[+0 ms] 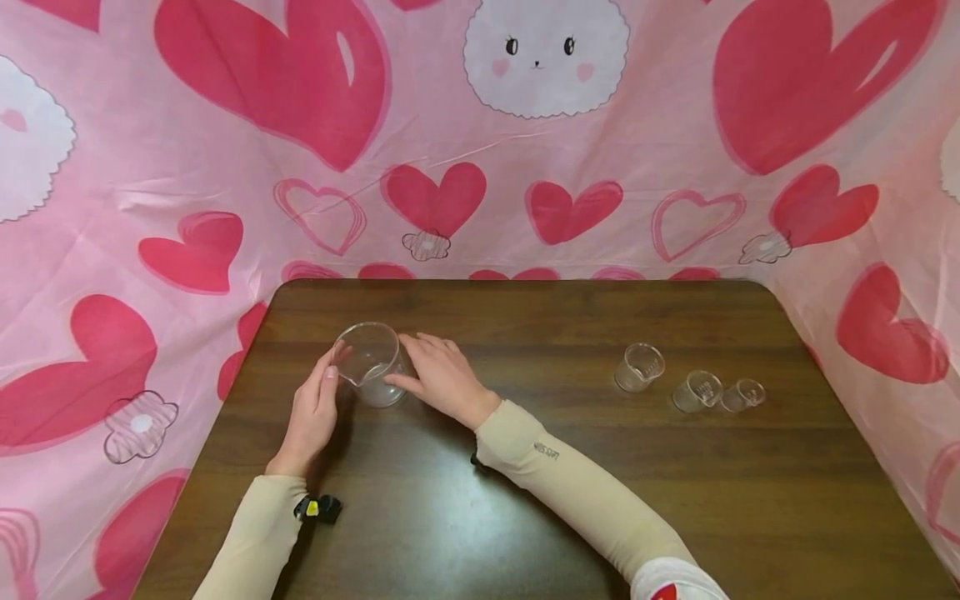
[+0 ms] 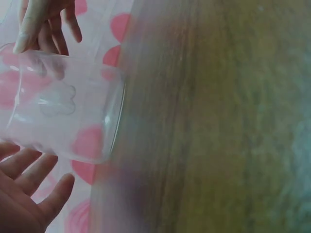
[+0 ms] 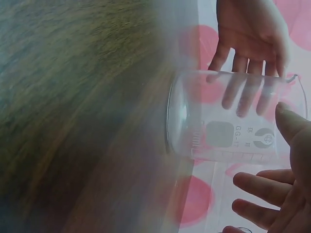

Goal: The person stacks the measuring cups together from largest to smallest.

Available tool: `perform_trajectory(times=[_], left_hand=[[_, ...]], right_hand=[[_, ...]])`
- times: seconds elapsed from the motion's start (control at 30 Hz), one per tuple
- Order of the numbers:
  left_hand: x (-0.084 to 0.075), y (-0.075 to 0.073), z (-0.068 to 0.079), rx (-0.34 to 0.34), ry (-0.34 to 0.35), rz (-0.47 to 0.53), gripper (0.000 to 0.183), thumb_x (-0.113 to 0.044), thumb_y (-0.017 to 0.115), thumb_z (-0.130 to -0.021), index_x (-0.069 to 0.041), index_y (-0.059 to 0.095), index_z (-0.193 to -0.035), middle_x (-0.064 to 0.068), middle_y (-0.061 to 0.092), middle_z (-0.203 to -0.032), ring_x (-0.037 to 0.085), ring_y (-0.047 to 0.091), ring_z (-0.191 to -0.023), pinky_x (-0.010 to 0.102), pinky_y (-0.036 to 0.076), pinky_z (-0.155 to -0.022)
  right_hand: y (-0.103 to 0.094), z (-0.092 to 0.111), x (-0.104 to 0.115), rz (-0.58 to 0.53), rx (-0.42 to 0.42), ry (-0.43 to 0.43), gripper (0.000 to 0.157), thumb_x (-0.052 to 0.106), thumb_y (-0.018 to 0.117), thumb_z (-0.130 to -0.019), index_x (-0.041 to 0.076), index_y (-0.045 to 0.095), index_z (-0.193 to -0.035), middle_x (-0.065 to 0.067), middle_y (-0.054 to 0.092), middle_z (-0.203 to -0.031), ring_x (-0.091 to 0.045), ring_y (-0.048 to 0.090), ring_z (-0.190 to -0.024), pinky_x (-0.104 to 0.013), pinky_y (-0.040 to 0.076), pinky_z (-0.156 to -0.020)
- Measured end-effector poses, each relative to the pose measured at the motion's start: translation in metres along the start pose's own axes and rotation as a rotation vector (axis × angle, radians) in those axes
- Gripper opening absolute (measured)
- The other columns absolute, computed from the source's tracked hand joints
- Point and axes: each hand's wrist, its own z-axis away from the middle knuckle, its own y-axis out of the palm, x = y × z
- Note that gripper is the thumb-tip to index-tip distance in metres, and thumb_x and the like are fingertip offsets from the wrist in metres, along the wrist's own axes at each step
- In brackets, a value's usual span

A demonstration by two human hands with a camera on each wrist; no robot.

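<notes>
A large clear glass beaker (image 1: 365,367) stands upright on the left part of the brown table, its spout toward the near side. My left hand (image 1: 313,408) is at its left side, fairly straight fingers along the glass and thumb near the rim. From the right, my right hand (image 1: 448,375) flanks it, thumb overlapping the near wall and fingers extended on the far side. In the right wrist view, printed markings show on the beaker (image 3: 221,133), and the left hand's fingers show through the glass. Spread fingers of my left hand (image 2: 29,189) appear beside the beaker in the left wrist view.
To the right stand three smaller glass beakers: a larger one (image 1: 640,368), a middle one (image 1: 697,392) and a small one (image 1: 743,396), the last two close together. The brown table (image 1: 480,500) is bordered by pink heart-patterned cloth (image 1: 480,150) at its back and sides.
</notes>
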Motion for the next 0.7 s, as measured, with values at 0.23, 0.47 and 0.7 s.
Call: perform_trajectory(times=[0.23,0.47,0.7], left_hand=[[-0.002,0.002,-0.002,-0.019,0.030,0.011,0.043,-0.006,0.039,-0.112,0.002,0.046,-0.153,0.024,0.056,-0.148,0.042,0.054,-0.134,0.005,0.040,-0.098],[-0.007,0.002,-0.002,-0.002,0.047,0.005,0.043,-0.004,0.044,-0.110,0.001,0.047,-0.153,0.023,0.057,-0.148,0.043,0.054,-0.135,0.005,0.038,-0.100],[-0.011,0.005,0.001,0.010,0.065,-0.011,0.042,-0.006,0.045,-0.110,0.003,0.048,-0.152,0.024,0.057,-0.147,0.044,0.055,-0.135,0.005,0.035,-0.103]], right_hand=[[-0.002,-0.003,-0.001,-0.053,-0.008,-0.039,0.067,0.053,0.068,-0.097,0.010,0.055,-0.147,-0.005,0.065,-0.142,-0.024,0.059,-0.133,-0.045,0.046,-0.109],[-0.008,-0.003,-0.004,-0.091,-0.024,-0.056,0.062,0.052,0.072,-0.095,0.012,0.061,-0.141,-0.003,0.069,-0.134,-0.020,0.062,-0.127,-0.045,0.047,-0.105],[-0.015,0.001,-0.010,-0.114,0.003,-0.052,0.065,0.049,0.075,-0.093,0.008,0.059,-0.140,-0.006,0.068,-0.135,-0.023,0.062,-0.127,-0.047,0.045,-0.108]])
